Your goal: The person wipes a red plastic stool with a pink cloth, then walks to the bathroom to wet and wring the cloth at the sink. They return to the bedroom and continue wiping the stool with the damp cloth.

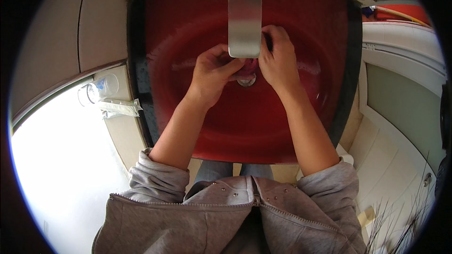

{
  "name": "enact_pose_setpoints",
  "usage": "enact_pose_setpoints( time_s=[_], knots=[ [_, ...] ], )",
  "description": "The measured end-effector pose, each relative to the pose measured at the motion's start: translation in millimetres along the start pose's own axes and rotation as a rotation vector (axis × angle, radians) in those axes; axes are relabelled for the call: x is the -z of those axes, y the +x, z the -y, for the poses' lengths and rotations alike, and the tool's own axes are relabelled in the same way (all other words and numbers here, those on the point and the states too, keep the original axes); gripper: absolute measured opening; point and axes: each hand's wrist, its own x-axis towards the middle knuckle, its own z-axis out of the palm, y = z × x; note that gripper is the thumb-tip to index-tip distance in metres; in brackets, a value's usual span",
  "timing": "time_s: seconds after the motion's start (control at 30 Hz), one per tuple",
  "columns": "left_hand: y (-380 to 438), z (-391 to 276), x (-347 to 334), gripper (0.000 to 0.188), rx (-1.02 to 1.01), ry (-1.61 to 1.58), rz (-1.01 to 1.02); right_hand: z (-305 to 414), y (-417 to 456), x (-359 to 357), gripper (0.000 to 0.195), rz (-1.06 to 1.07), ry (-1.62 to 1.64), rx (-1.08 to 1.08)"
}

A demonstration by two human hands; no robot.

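Observation:
Both hands are over a red washbasin (247, 123), close to a broad metal faucet (244, 21) that hides part of them. My left hand (213, 74) has its thumb and fingers closed around a small dark pink item (250, 66), whose kind I cannot tell. That item lies under the tip of the faucet, just above the metal drain (247, 81). My right hand (280, 56) is at the right side of the faucet with bent fingers. The faucet covers its fingertips, so whether it grips the item too cannot be told.
A clear plastic cup (107, 84) and a pale plastic packet (122, 107) lie on the ledge at the left, beside a bright window. Dark edging (348, 74) frames the basin. At the right stands a white door with a frosted panel (402, 77).

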Motion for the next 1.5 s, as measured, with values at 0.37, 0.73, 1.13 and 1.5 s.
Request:
enact_pose_setpoints(
  time_s=[0.37,0.73,1.13,1.5],
  knots=[
    [11.0,-27.6,31.8,0.068,0.273,-0.113,0.304,13.6,11.3,14.9,0.018,0.461,0.607,-0.029],
    [28.2,-6.5,17.7,0.04,0.31,0.362,0.364,11.6,-5.1,15.2,0.046,0.49,0.762,-0.188],
    [23.8,-62.6,-24.1,0.026,0.474,1.12,0.394,9.8,-0.5,20.4,0.019,0.469,-0.661,0.532],
    [28.1,-24.6,0.2,0.031,-0.454,1.672,0.24,15.1,8.3,15.8,0.043,0.59,-0.433,0.03]
  ],
)
